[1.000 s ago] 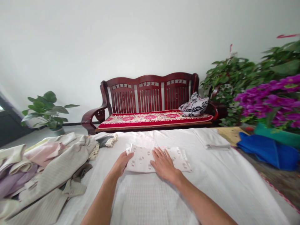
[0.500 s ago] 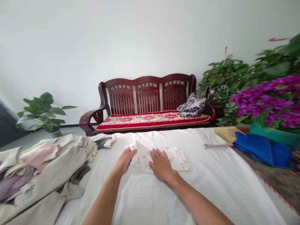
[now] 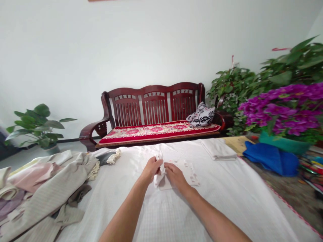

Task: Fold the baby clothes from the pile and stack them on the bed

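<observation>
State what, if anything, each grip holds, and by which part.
The left grip holds the patterned white cloth by its raised left part. The right grip is against the cloth beside that; whether it holds it cannot be told.

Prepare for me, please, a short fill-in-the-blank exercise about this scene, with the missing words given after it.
The left hand grips a raised part of the printed cloth, which rests on a sheet coloured ____.
The loose pile of clothes lies on the person's ____ side.
The crumpled fabric near the purple flowers is ____.
Seen from the camera, the cushion rests at the ____ end of the wooden bench.
Missing words: white; left; blue; right.
</observation>
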Demonstrator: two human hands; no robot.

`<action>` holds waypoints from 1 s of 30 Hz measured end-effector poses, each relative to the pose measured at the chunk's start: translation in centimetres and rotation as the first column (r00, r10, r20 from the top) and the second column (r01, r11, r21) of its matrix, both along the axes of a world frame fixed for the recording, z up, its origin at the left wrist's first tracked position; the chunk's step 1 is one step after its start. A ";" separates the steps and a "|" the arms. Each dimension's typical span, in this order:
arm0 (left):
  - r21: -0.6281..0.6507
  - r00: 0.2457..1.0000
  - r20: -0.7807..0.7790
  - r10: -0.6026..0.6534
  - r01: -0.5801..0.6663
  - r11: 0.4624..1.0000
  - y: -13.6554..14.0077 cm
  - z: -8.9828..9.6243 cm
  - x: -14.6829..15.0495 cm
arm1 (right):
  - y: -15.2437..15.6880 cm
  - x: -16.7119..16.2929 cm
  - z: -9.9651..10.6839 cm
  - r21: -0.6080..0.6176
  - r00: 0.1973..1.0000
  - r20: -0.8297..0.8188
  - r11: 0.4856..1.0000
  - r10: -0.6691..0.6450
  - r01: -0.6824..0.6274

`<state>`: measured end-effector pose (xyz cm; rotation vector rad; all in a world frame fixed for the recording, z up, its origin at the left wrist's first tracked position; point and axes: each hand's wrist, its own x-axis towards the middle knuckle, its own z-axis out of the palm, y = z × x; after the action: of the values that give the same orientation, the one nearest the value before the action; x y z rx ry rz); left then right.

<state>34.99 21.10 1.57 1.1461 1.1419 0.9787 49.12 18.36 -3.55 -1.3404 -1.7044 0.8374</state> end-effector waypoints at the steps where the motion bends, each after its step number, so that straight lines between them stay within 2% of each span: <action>1: -0.003 1.000 0.004 -0.003 0.003 1.000 0.0 -0.4 0.3 | 0.0 0.5 0.2 -0.084 0.980 -0.196 0.996 -0.018 0.002; 2: -0.008 1.000 0.007 -0.006 0.006 1.000 0.1 -0.9 0.8 | -0.1 1.1 0.5 -0.168 0.930 -0.366 0.985 -0.032 -0.032; 4: -0.021 1.000 0.014 -0.008 0.009 1.000 0.0 -1.8 1.7 | -0.4 2.0 1.1 -0.297 0.825 -0.563 0.945 -0.056 -0.139; 7: -0.044 0.999 0.025 -0.020 0.021 0.999 -0.2 -2.8 3.1 | -0.8 2.7 1.8 -0.364 0.780 -0.623 0.903 -0.055 -0.227; 11: -0.051 0.994 0.083 -0.065 0.070 0.996 -0.5 -3.0 3.6 | -1.0 2.5 2.1 -0.333 0.805 -0.593 0.905 0.018 -0.265; 13: -0.009 0.993 0.114 -0.028 0.029 1.000 -0.9 -3.0 3.0 | -1.0 2.3 2.0 -0.344 0.842 -0.540 0.917 -0.019 -0.200; 15: 0.125 0.996 0.067 0.061 -0.069 0.990 -1.5 -3.2 1.8 | -0.9 2.1 1.7 -0.348 0.865 -0.493 0.933 -0.096 -0.095; 17: 0.368 0.988 -0.078 0.133 -0.095 0.925 -2.5 -3.9 0.3 | -0.7 1.9 1.6 -0.315 0.849 -0.506 0.949 -0.151 -0.019; 19: 0.576 0.946 -0.271 0.178 0.011 0.818 -3.7 -4.9 -1.0 | -0.6 1.9 1.5 -0.270 0.814 -0.556 0.963 -0.165 0.011; 20: 0.628 0.913 -0.358 0.198 0.079 0.774 -4.3 -5.5 -1.4 | -0.6 1.9 1.6 -0.248 0.797 -0.583 0.969 -0.158 0.011; 22: 0.643 0.840 -0.487 0.238 0.160 0.749 -5.1 -6.6 -1.7 | -0.6 1.8 1.8 -0.210 0.775 -0.618 0.978 -0.134 0.001; 24: 0.610 0.796 -0.543 0.269 0.154 0.777 -5.4 -7.4 -1.4 | -0.5 1.6 2.2 -0.173 0.765 -0.635 0.985 -0.110 -0.002; 27: 0.572 0.785 -0.546 0.293 0.093 0.815 -5.0 -8.0 -0.7 | -0.5 1.4 2.7 -0.116 0.764 -0.637 0.993 -0.102 0.036; 30: 0.580 0.761 -0.566 0.317 0.095 0.809 -4.4 -8.3 -0.4 | -0.6 1.6 3.0 -0.068 0.774 -0.626 0.995 -0.098 0.071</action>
<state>34.61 16.75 -6.69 2.0532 1.5197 1.1041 50.75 17.78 -0.55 -0.9869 -1.0900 1.1199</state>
